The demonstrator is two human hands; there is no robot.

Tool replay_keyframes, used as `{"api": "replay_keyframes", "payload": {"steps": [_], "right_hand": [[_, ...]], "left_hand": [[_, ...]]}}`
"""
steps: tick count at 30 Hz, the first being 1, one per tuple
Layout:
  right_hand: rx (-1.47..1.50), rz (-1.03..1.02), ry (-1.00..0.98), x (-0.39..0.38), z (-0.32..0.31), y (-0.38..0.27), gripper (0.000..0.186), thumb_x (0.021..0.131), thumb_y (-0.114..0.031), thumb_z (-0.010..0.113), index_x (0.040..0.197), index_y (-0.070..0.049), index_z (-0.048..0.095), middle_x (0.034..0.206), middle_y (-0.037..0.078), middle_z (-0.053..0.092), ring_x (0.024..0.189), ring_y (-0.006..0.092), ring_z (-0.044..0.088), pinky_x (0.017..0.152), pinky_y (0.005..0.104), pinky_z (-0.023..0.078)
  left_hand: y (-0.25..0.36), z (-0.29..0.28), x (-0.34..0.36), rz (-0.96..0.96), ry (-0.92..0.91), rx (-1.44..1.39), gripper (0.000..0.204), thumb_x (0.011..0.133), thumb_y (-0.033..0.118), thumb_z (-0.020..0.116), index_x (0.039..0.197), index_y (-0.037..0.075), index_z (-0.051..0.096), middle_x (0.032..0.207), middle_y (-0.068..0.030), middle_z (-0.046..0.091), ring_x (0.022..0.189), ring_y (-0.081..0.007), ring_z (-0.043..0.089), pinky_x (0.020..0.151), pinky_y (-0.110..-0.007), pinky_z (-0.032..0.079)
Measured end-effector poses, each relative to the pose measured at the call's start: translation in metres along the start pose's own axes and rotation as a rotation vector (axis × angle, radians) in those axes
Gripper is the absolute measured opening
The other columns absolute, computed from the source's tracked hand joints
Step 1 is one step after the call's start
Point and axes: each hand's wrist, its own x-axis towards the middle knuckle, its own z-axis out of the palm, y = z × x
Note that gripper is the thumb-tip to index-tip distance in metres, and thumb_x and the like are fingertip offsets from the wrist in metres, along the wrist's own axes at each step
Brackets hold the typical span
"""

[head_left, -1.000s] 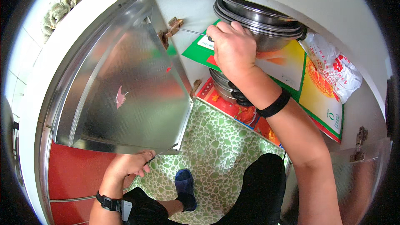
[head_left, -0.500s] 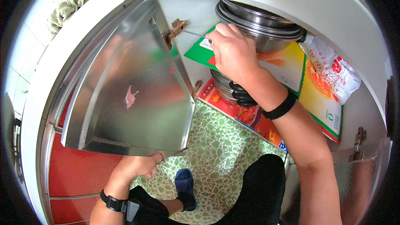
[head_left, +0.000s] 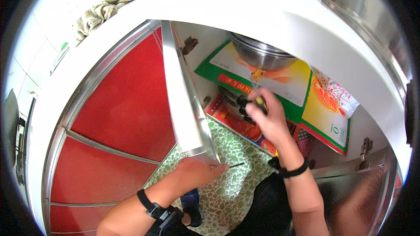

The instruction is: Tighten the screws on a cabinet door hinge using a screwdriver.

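Red-panelled cabinet door [head_left: 127,105], silver metal frame. Green pebble-patterned floor mat [head_left: 232,183]. Green-bordered white-and-yellow flat box [head_left: 288,83]. Steel-grey pot [head_left: 258,54]. Yellow-handled tool [head_left: 259,99], possibly screwdriver.

green-yellow flat box [head_left: 280,83] in cabinet, red-white bag [head_left: 334,94] — right

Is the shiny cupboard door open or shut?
Open. The cupboard door swings out edge-on, the left hand holds its bottom corner, and the pots and boxes inside show.
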Motion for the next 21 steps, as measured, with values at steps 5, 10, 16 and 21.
{"api": "replay_keyframes", "payload": {"steps": [5, 10, 16, 21], "right_hand": [[0.236, 0.142, -0.259, -0.045, -0.033, -0.012, 0.024, 0.093, -0.026, 0.075, 0.102, -0.004, 0.076, 0.085, -0.001, 0.07, 0.079, 0.0076, 0.062, 0.074, 0.0286, 0.052], [0.377, 0.185, -0.167, -0.066, -0.054, -0.026, 0.029, 0.095, -0.022, 0.074, 0.118, -0.004, 0.073, 0.1, 0.004, 0.068, 0.072, 0.0089, 0.063, 0.066, 0.0257, 0.051], [0.311, 0.336, 0.14, -0.054, -0.044, -0.012, 0.04, 0.094, -0.02, 0.074, 0.131, -0.006, 0.067, 0.114, 0.006, 0.067, 0.068, 0.0064, 0.063, 0.06, 0.0224, 0.051], [0.363, 0.251, 0.3, -0.051, -0.039, -0.004, 0.038, 0.096, -0.021, 0.073, 0.13, -0.006, 0.068, 0.114, 0.002, 0.068, 0.065, 0.0055, 0.06, 0.054, 0.0213, 0.047]], "left_hand": [[0.043, -0.002, 0.026, 0.118, 0.02, 0.132, 0.056, 0.096, 0.056, 0.059, 0.119, 0.007, 0.069, 0.101, -0.0225, 0.072, 0.094, -0.0401, 0.07, 0.086, -0.049, 0.055], [0.064, 0.009, 0.052, 0.242, 0.015, 0.147, 0.063, 0.093, 0.05, 0.066, 0.125, -0.004, 0.054, 0.098, -0.027, 0.07, 0.092, -0.0423, 0.07, 0.082, -0.051, 0.056], [0.079, 0.021, 0.073, 0.289, 0.013, 0.223, 0.055, 0.093, 0.049, 0.066, 0.111, -0.003, 0.058, 0.094, -0.0272, 0.07, 0.091, -0.0429, 0.07, 0.08, -0.052, 0.056], [0.077, 0.023, 0.064, 0.305, -0.053, 0.318, 0.05, 0.093, 0.052, 0.063, 0.109, 0.005, 0.066, 0.097, -0.0222, 0.071, 0.093, -0.0415, 0.069, 0.083, -0.051, 0.055]]}}
